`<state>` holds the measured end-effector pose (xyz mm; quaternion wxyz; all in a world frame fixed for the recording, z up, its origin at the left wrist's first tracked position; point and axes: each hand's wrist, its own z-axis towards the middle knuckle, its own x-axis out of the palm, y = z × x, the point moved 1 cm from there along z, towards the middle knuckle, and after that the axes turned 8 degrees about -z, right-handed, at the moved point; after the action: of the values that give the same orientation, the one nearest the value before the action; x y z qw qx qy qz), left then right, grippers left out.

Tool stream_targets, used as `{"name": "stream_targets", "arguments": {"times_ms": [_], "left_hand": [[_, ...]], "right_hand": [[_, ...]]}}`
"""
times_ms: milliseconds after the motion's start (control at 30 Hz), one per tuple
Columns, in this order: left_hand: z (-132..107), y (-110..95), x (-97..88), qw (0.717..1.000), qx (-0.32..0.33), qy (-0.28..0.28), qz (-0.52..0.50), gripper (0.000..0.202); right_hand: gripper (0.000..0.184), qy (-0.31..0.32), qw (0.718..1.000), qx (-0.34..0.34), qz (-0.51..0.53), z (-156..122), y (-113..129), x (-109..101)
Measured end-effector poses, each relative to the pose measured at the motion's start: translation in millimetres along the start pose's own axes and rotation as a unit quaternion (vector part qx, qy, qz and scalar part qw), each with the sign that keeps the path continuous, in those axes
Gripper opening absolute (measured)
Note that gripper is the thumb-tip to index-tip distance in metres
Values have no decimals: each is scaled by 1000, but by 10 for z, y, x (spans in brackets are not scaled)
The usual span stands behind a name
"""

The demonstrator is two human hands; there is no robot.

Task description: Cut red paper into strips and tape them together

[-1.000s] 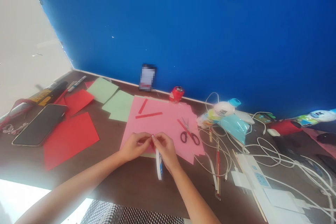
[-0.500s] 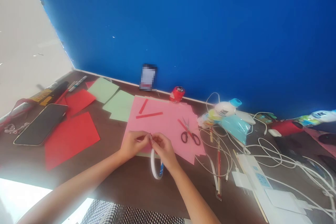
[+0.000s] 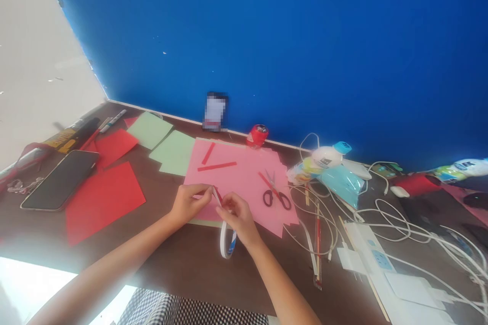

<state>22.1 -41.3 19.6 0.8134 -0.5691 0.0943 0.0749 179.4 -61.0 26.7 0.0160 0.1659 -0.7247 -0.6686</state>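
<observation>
My left hand (image 3: 189, 203) and my right hand (image 3: 235, 216) meet over the near edge of a pink paper sheet (image 3: 244, 175). Both pinch a thin red paper strip (image 3: 217, 195) between their fingertips, with a white band of tape on it. A white tape roll (image 3: 227, 239) hangs under my right hand, its loose end running up to the fingers. Two more red strips (image 3: 216, 166) lie on the far part of the pink sheet. Red-handled scissors (image 3: 276, 194) rest on the sheet to the right of my hands.
Red sheets (image 3: 102, 198) and a dark phone (image 3: 61, 180) lie on the left, green sheets (image 3: 173, 151) behind. A red tape dispenser (image 3: 257, 135) stands by the blue wall. White cables, chargers (image 3: 381, 254), sticks and a glue bottle (image 3: 324, 157) crowd the right side.
My hands have drawn slightly apart, showing the red strip between them. The tape roll has swung from edge-on to hang lower under my right hand.
</observation>
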Motion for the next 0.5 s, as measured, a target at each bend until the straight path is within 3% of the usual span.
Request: {"name": "stream_targets", "arguments": {"times_ms": [267, 500], "left_hand": [[17, -3, -8, 993, -73, 13, -91, 23], [36, 26, 0, 971, -135, 7, -195, 26]], "right_hand": [[29, -12, 1000, -13, 5, 16, -16, -15], [29, 13, 1000, -3, 10, 37, -28, -33]]}}
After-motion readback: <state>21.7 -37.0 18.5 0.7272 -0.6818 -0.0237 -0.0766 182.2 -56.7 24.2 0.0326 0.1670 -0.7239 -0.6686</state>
